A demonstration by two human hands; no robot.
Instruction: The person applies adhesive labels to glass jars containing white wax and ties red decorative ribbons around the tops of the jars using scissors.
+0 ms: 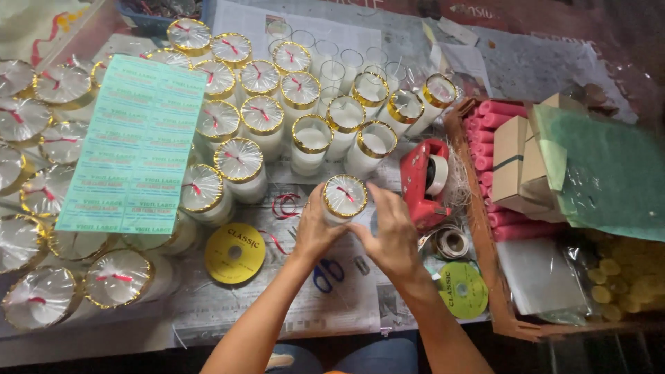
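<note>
Left hand [315,232] and right hand [393,239], both closed around one candle [344,199] from opposite sides, fingers curled against its wall. The candle is held near the middle of the table [228,312], just above the newspaper that covers it. Its long axis runs roughly upright, tilted a little, with the top end pointing up toward the camera; that end shows a gold rim, a clear plastic cover and a red tie at the centre.

Beyond the hands stand rows of similar candles [263,114], all upright; those at left and centre are covered and tied, while several at the back right are open glasses [332,69] without covers. A sheet of green labels [131,145] lies across the covered candles at left. A red tape dispenser [424,181] lies just right of the held candle. Blue-handled scissors [327,272] lie between the forearms, a yellow ribbon spool [235,253] to their left and a green one [463,289] beside the right wrist. A wooden tray [485,256] at right holds pink candles [499,114], cardboard boxes [516,166] and green netting [609,173].
</note>
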